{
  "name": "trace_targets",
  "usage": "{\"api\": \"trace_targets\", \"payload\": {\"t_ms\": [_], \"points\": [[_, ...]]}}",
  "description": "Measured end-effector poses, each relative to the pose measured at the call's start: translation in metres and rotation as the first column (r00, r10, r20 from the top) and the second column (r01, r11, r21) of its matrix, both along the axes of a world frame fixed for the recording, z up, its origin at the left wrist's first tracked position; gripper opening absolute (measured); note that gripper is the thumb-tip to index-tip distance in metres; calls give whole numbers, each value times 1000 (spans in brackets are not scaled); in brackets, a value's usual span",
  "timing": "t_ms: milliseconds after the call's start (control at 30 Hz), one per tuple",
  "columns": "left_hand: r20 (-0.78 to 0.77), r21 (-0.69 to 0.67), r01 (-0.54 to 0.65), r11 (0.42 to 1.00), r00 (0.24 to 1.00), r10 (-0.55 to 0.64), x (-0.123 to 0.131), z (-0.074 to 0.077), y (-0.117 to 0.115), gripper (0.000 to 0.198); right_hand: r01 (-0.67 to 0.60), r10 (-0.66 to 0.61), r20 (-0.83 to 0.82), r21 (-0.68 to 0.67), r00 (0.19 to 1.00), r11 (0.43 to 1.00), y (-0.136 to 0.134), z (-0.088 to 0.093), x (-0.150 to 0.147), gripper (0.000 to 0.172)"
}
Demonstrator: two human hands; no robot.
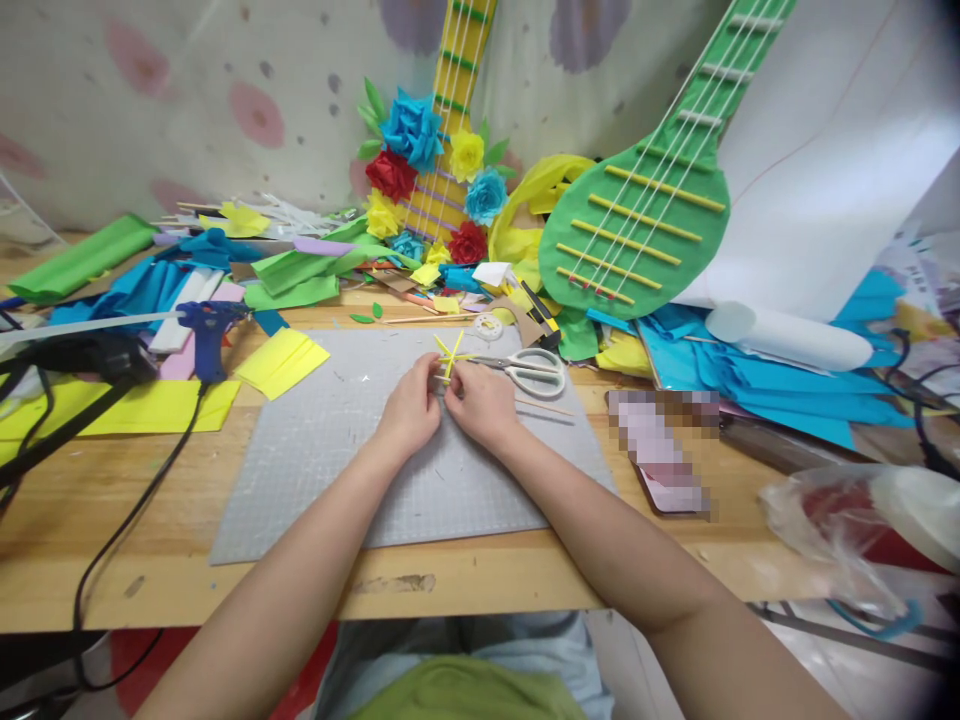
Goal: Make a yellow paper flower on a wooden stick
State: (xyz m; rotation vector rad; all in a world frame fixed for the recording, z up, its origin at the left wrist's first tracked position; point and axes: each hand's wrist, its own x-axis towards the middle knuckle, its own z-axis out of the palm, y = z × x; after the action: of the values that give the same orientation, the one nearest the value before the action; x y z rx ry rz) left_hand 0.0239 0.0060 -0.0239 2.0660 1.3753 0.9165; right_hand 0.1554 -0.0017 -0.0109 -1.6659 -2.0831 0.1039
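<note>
Left hand (411, 408) and right hand (484, 405) together over grey mat (315, 450), fingers of both pinched shut on yellow paper strips (452, 352); scissors (536, 372) just beside; firm low pinch seemed best against slipping

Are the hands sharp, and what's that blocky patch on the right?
Head view: soft even light, no glare; left hand and right hand, pinching yellow paper strips, are sharp; the flat object right of the cutting mat is pixelated; the table edge bows from lens distortion.
</note>
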Motion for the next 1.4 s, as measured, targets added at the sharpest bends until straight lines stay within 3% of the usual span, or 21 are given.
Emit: {"api": "trace_targets", "payload": {"t_ms": [200,300,433,533,600,667,833,1067,1300,1400], "points": [[-71,79,-24,997,997,29,-3,-5,2,58,-143,143,-36,5,989,990,-3,0,1,3],[-88,164,-156,974,981,172,-5,1,0,48,-165,164,-54,2,985,986,-1,-1,3,4],[8,342,-350,872,929,370,-7,15,-7,37,-93,91,-88,-26,992,995,1,-2,3,6],[28,313,-218,924,975,221,-5,18,-12,22,26,-28,-110,-25,994,999,2,-2,4,6],[15,200,-80,977,997,78,-2,14,-13,23,37,-39,-119,-18,992,999,3,-3,5,5],[20,75,-10,997,1000,9,0,8,-11,31,30,-31,-128,-13,991,999,2,-3,6,4],[25,-21,56,998,998,-56,0,2,-1,47,11,-11,-148,3,989,1000,1,-3,4,3],[49,-49,157,986,987,-155,-8,3,6,34,-188,197,-168,72,966,980,3,-3,9,5],[-59,-49,217,975,974,-220,-11,8,8,24,-278,284,-178,59,942,959,1,0,16,8],[-67,-67,170,983,982,-174,-13,10,7,21,-293,298,-159,52,941,955,-1,4,18,7]]}}
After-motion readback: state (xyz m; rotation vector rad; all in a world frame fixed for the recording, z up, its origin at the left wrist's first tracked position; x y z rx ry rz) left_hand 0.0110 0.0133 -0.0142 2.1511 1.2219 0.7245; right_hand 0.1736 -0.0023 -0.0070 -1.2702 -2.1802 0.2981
